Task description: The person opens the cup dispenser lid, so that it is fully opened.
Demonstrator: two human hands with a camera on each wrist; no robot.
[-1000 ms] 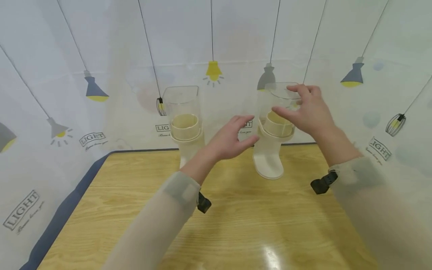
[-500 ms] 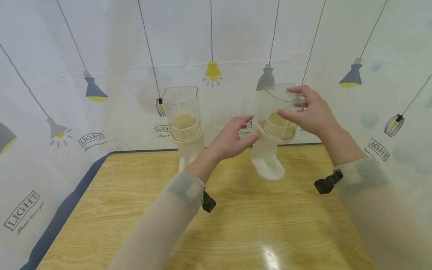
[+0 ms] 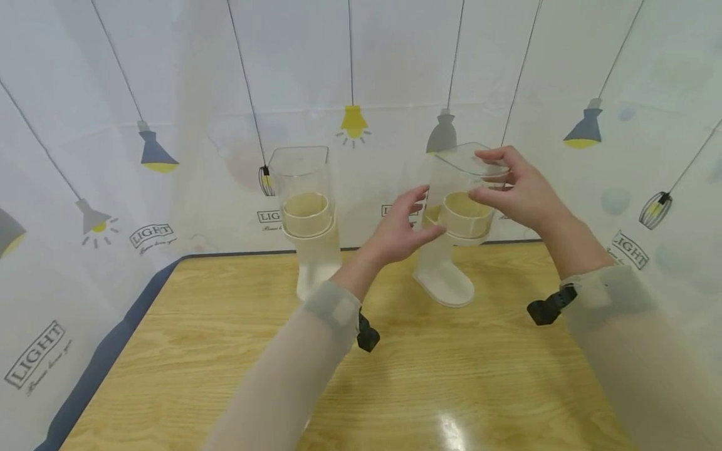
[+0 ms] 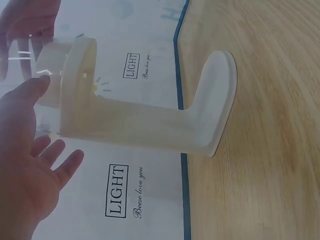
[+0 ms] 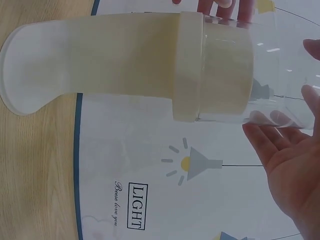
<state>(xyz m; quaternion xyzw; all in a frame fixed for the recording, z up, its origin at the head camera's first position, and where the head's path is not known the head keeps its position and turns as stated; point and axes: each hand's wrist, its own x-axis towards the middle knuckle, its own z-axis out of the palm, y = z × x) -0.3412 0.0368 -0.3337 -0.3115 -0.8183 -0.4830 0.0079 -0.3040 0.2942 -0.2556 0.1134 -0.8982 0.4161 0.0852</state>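
Note:
A tall clear container (image 3: 445, 172) with a cream inner cup (image 5: 227, 67) sits in the ring of a cream stand (image 4: 142, 122) on the table's right side. My right hand (image 3: 521, 188) grips the container near its open top, thumb in front and fingers around the far side. Lower down, on the left, my left hand (image 3: 403, 228) spans the container just above the ring, thumb (image 4: 37, 89) across the front and fingers behind. A matching stand (image 3: 316, 257) with its own clear container (image 3: 301, 178) stands upright to the left, beyond my left wrist.
The wooden table (image 3: 225, 326) has a dark blue back edge, with a white cloth (image 3: 395, 62) printed with hanging lamps rising behind it. Another blue-edged side (image 3: 113, 338) runs along the left. Both stands are near the back edge.
The right-hand stand has turned, its foot shifting slightly left. My left hand has moved right, closer around the container. My right hand has stayed at the top, moving slightly right.

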